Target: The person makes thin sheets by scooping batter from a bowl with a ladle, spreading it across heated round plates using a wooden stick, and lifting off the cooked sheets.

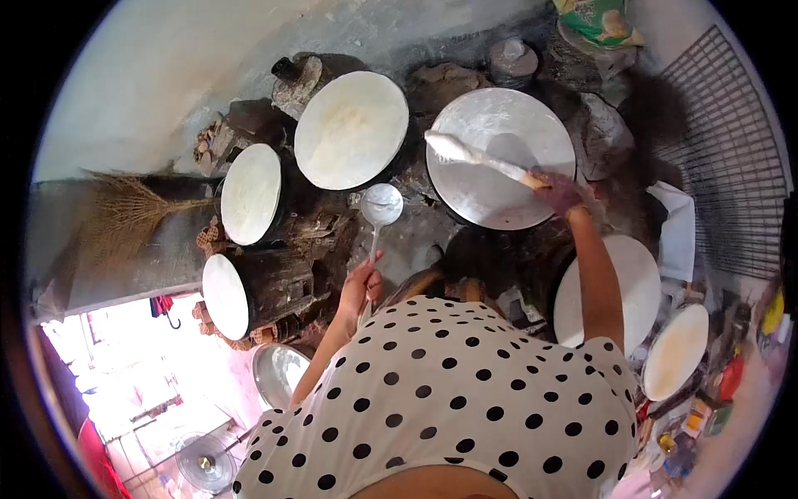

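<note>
My left hand (362, 287) is closed around the handle of a metal ladle (382, 205). The ladle's round bowl has whitish liquid in it and hangs near the gap between two griddles. My right hand (559, 193) grips a stick (474, 154) with a pale handle and a white, coated-looking length. It reaches over a large round griddle (499, 112), whose grey surface bears thin white streaks. Whether the stick touches the griddle I cannot tell. Left of it, another round griddle (352, 130) is covered by a pale sheet with a yellowish middle.
More round pale plates stand at left (252, 195) and lower left (225, 297). A griddle (628, 283) lies under my right forearm, with a yellowish plate (675, 353) beyond. A metal basin (283, 370) is by my left elbow. A twig broom (137, 212) and a wire rack (723, 154) flank the stoves.
</note>
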`<state>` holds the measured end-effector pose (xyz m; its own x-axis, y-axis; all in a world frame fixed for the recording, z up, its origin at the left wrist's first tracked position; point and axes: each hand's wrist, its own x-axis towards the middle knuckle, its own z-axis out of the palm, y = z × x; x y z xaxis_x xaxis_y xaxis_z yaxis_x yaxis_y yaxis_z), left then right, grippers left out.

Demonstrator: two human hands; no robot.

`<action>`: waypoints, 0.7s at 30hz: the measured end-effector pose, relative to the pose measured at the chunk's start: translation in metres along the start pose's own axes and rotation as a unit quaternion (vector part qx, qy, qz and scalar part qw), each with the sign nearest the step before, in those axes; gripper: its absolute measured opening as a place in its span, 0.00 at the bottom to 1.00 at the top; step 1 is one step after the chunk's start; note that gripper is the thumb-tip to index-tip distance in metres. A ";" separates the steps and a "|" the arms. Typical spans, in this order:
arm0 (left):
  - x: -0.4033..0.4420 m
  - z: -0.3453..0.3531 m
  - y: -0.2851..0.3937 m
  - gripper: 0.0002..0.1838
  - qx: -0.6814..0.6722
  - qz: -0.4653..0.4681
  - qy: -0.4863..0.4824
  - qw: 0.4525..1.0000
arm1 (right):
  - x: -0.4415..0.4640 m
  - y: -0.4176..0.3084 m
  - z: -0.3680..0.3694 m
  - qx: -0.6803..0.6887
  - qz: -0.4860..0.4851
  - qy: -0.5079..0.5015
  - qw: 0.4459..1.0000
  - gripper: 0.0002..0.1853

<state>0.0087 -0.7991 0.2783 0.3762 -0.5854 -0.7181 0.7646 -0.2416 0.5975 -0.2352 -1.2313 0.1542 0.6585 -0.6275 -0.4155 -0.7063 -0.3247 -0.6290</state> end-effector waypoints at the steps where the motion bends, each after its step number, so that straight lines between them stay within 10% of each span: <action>1: -0.007 0.004 -0.002 0.19 -0.002 0.000 0.016 1.000 | 0.001 0.014 -0.001 -0.027 -0.003 -0.013 1.000 0.30; 14: -0.021 -0.019 -0.029 0.18 -0.056 -0.017 0.017 0.998 | -0.045 0.050 0.036 -0.073 -0.215 0.077 0.971 0.23; 18: -0.027 -0.022 -0.020 0.18 -0.023 -0.019 0.032 0.999 | -0.129 0.001 0.032 -0.058 -0.059 0.055 0.995 0.23; 21: -0.025 -0.044 -0.019 0.19 -0.002 -0.007 0.004 1.000 | -0.112 0.003 0.107 0.262 -0.080 0.274 0.922 0.21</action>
<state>0.0079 -0.7457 0.2694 0.3690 -0.5761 -0.7294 0.7724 -0.2464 0.5854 -0.2834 -1.0861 0.1287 0.4117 -0.9112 0.0151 -0.2942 -0.1486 -0.9441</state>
